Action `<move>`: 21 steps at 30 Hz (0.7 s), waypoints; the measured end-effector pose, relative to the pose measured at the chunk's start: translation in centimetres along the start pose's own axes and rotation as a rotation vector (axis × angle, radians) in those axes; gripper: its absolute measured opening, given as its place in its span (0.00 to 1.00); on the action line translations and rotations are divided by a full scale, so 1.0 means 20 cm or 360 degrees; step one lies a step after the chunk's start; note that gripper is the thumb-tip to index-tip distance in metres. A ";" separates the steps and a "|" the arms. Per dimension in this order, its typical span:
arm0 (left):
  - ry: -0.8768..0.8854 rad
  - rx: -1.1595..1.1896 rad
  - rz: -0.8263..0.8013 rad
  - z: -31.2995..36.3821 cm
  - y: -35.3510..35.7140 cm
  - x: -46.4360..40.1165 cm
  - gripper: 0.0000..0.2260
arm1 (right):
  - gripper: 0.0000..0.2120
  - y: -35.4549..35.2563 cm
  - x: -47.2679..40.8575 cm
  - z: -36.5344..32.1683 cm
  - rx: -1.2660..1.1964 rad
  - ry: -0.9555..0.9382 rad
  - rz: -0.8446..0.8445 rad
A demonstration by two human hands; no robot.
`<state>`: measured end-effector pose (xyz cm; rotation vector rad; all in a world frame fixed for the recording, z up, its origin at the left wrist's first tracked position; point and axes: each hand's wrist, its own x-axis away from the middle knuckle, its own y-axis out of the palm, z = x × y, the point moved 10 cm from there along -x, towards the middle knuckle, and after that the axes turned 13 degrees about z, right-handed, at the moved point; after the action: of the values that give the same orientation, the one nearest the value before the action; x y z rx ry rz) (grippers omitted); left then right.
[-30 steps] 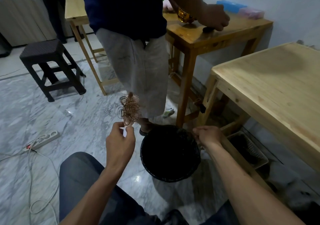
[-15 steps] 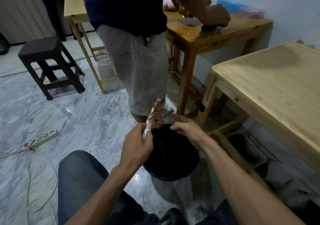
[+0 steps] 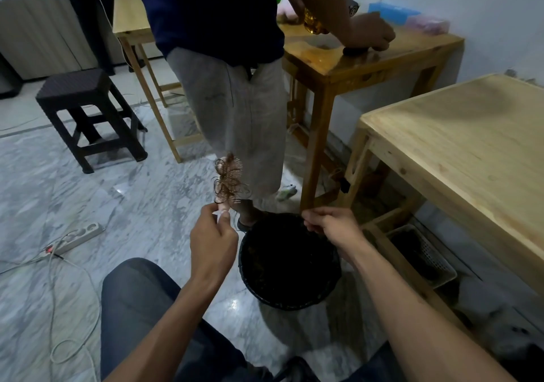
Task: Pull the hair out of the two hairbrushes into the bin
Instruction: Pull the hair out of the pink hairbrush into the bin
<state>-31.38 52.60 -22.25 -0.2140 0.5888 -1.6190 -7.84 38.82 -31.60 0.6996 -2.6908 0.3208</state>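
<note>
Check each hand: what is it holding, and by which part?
The left hand grips the hairbrush by its handle, hair-tangled head up. The right hand is pinched over the bin; whether it holds hair cannot be told.

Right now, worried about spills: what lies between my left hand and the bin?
Head view: only bare marble floor between left hand and bin.

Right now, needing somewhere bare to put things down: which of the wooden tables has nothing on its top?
The pale table at right; the darker one carries boxes and another person's hand.
</note>
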 end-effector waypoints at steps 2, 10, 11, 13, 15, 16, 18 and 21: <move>-0.0015 0.0043 0.0004 0.01 -0.01 0.00 0.10 | 0.07 -0.03 -0.01 0.03 0.0116 -0.0004 0.0054; 0.0143 0.0005 -0.0292 0.07 0.12 0.06 0.08 | 0.44 0.18 0.09 0.03 0.0808 -0.0260 -0.0474; 0.0190 -0.0009 -0.0339 0.08 0.14 0.07 0.07 | 0.45 0.24 0.12 0.01 0.0709 -0.0285 -0.0583; 0.0277 -0.0024 -0.0401 0.11 0.17 0.09 0.06 | 0.34 0.33 0.19 -0.03 0.0334 -0.0263 -0.0796; 0.0319 -0.0031 -0.0418 0.12 0.18 0.09 0.06 | 0.18 0.37 0.25 -0.08 -0.0074 -0.0139 -0.0927; 0.0319 -0.0036 -0.0414 0.12 0.18 0.09 0.06 | 0.12 0.38 0.25 -0.09 -0.0204 -0.0080 -0.0924; 0.0287 -0.0050 -0.0385 0.09 0.17 0.07 0.07 | 0.06 0.35 0.22 -0.09 -0.0293 -0.0027 -0.0804; 0.0208 -0.0073 -0.0313 0.04 0.12 0.04 0.08 | 0.07 0.28 0.13 -0.04 -0.0265 -0.0032 -0.0582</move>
<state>-28.96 51.56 -22.91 -0.2061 0.7240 -1.8206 -12.63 42.69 -30.55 1.1198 -2.5025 -0.0031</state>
